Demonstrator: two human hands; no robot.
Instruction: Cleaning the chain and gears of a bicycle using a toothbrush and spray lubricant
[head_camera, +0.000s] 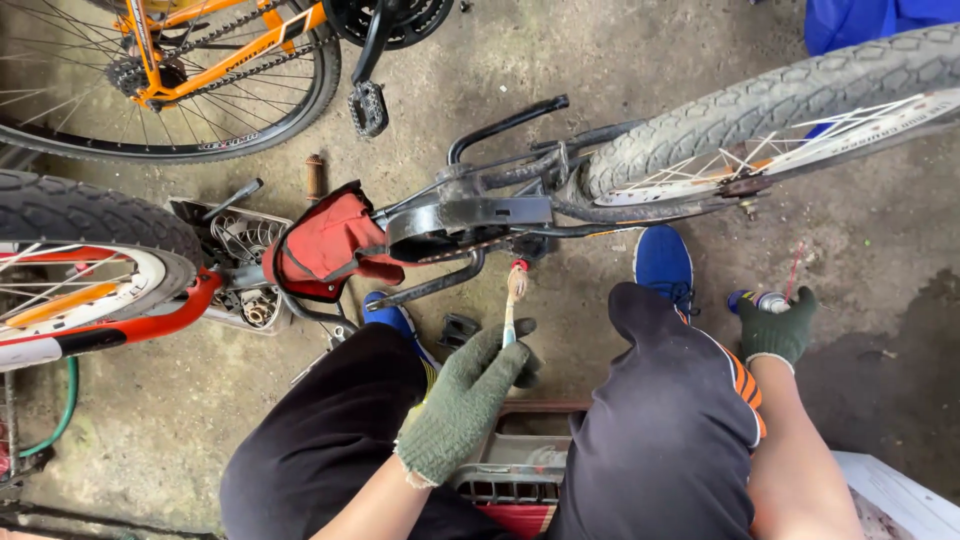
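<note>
We see one small brush (514, 300), its pale handle upright and its bristle tip raised just under the black crank area of the upturned bicycle (470, 215). Our left hand (470, 395), in a green knit glove, has its fingers (500, 350) closed around the lower part of the handle; the forearm rises from between our knees and the wrist is bent slightly toward the frame.

Our right hand (775, 325), also gloved in green, reaches down past the right knee to the floor (880, 230), its fingers wrapped over one spray can (757, 299) with a thin red straw. The right arm is nearly straight, running along the outside of the thigh.

Two blue shoes show, one (663, 262) beside the rear wheel (780, 110) and one (395, 318) under the red saddle (330, 245). We count three wheels in view: the grey-tyred rear wheel on the right, a red-framed one (85, 265) on the left, and that of an orange bicycle (190, 60) at the top. A crate (515, 470) sits between our legs.
</note>
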